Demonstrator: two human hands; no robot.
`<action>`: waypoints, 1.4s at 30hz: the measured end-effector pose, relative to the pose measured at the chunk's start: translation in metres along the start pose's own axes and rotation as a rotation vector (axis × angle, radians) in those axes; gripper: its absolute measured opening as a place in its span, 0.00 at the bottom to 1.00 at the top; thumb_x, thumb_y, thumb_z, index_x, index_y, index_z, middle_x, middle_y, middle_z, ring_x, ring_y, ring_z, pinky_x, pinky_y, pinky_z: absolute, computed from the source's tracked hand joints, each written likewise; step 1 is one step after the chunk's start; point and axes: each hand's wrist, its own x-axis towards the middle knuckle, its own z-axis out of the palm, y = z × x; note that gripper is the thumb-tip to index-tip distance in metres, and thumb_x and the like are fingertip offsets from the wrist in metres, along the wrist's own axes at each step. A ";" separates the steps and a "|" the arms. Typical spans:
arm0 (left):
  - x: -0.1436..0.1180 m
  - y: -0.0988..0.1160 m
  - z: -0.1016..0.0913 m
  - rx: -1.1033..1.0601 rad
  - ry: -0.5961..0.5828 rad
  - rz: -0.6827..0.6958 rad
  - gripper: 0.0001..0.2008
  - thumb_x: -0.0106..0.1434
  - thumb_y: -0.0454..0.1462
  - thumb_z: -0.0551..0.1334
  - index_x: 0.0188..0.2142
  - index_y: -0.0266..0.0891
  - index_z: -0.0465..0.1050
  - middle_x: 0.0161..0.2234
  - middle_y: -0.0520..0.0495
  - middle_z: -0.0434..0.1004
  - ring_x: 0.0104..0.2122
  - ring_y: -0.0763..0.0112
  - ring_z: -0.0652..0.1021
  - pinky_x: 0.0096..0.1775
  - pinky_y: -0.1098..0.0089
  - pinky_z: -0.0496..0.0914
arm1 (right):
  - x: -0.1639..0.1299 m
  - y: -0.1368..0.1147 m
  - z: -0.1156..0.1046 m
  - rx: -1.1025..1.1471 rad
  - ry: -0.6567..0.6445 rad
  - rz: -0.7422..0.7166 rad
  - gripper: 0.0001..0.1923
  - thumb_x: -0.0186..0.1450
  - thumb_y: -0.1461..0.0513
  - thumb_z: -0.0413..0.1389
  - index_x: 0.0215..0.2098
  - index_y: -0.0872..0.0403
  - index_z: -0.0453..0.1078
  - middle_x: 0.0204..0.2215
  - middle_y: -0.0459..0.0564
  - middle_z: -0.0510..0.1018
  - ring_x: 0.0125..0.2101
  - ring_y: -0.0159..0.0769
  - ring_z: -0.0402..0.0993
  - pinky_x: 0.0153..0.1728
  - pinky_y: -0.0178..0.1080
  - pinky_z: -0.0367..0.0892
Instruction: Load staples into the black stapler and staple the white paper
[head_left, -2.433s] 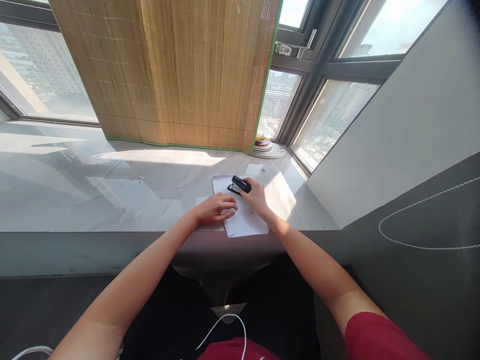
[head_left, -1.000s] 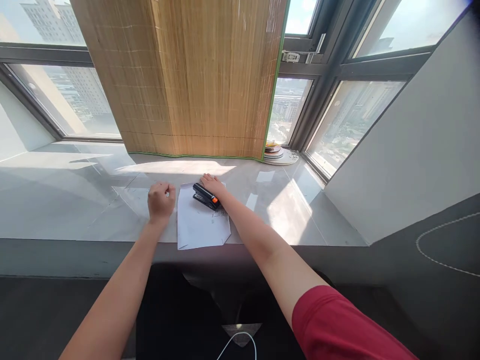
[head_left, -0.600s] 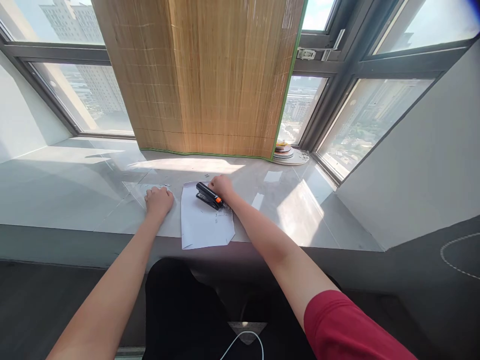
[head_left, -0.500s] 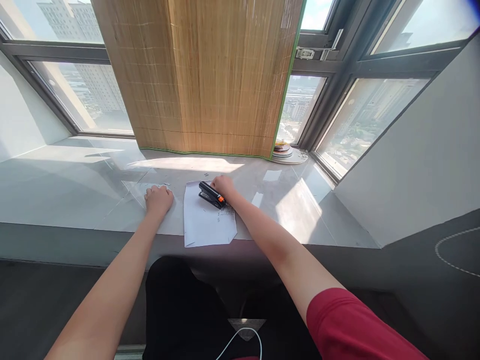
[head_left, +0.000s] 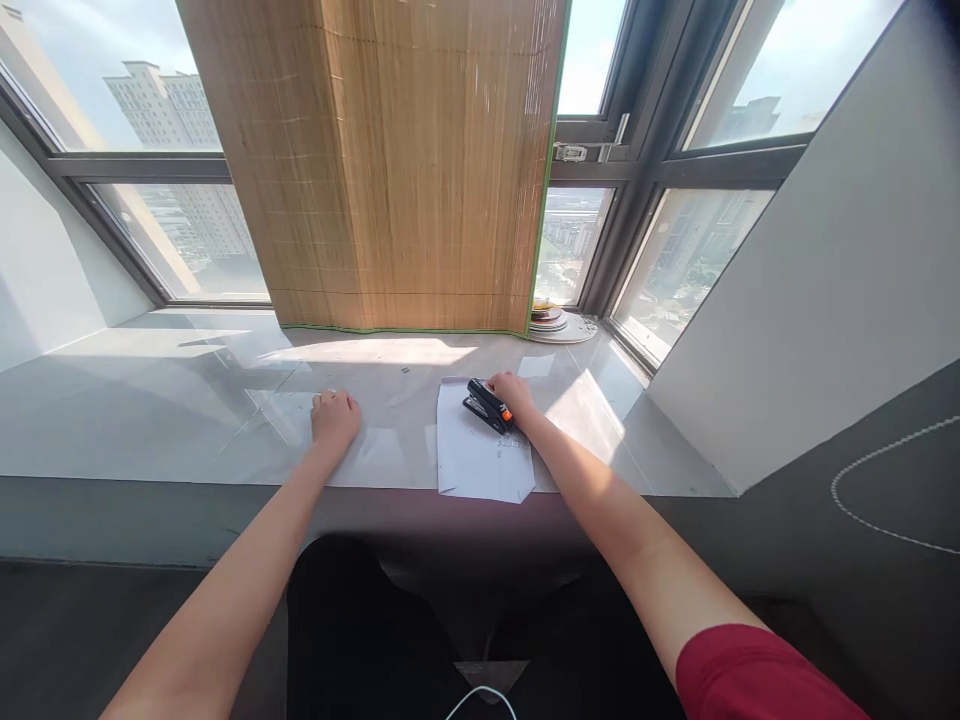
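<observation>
A black stapler (head_left: 486, 408) with an orange patch lies slantwise on a white sheet of paper (head_left: 472, 465), whose front edge reaches the edge of the windowsill. My right hand (head_left: 511, 392) is closed at the paper's upper right edge, right beside the stapler; its fingertips are partly hidden. Left of the paper, my left hand (head_left: 335, 415) rests on the sill with its fingers curled in. Whatever may be under those fingers is hidden. Small dark marks show on the paper below the stapler.
The pale windowsill (head_left: 397, 460) runs across in front of me. A bamboo blind (head_left: 405, 200) hangs down to its back, with stacked plates (head_left: 562, 326) by its lower right corner. Small dark bits (head_left: 406, 370) lie behind the paper. A white cord (head_left: 480, 692) shows near my lap.
The paper, with the stapler on it, has slid right along the sill together with my right hand. My left hand has shifted slightly right. The view has tilted up a little.
</observation>
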 end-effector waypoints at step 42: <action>-0.025 0.133 0.037 -0.355 -0.148 0.447 0.14 0.63 0.35 0.62 0.48 0.46 0.80 0.44 0.43 0.73 0.49 0.53 0.77 0.55 0.57 0.72 | -0.009 0.023 0.003 0.771 0.311 -0.072 0.18 0.75 0.56 0.45 0.38 0.52 0.74 0.39 0.53 0.81 0.45 0.41 0.72 0.49 0.39 0.66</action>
